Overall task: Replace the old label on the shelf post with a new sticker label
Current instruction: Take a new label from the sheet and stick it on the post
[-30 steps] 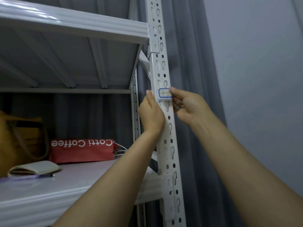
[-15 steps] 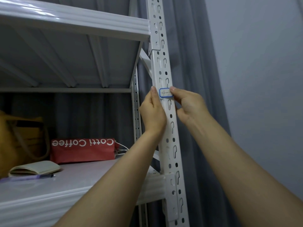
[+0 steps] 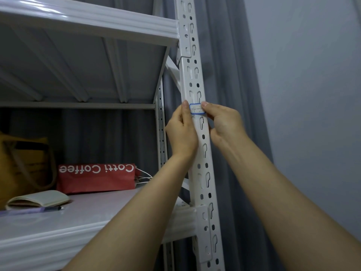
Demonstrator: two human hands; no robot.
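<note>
A white perforated shelf post (image 3: 203, 153) runs up the middle of the head view. A white sticker label (image 3: 197, 109) with a blue border and handwriting lies across its front face. My left hand (image 3: 181, 133) grips the post from the left, its thumb tip pressing the label's left end; its other fingers are hidden behind the post. My right hand (image 3: 222, 124) comes from the right and pinches the label's right end at the post's edge, a fingertip on top. No second label is visible.
White shelf boards (image 3: 88, 20) attach to the post above and below (image 3: 58, 231). On the lower board lie a red Cotti Coffee bag (image 3: 97, 178), a yellow bag (image 3: 23, 165), a notebook (image 3: 39, 199) and a pen (image 3: 52, 208). Grey curtain (image 3: 230, 75) and wall (image 3: 312, 94) are to the right.
My left thumb slid up the post to the label's left end. My right hand stayed on the label's right end.
</note>
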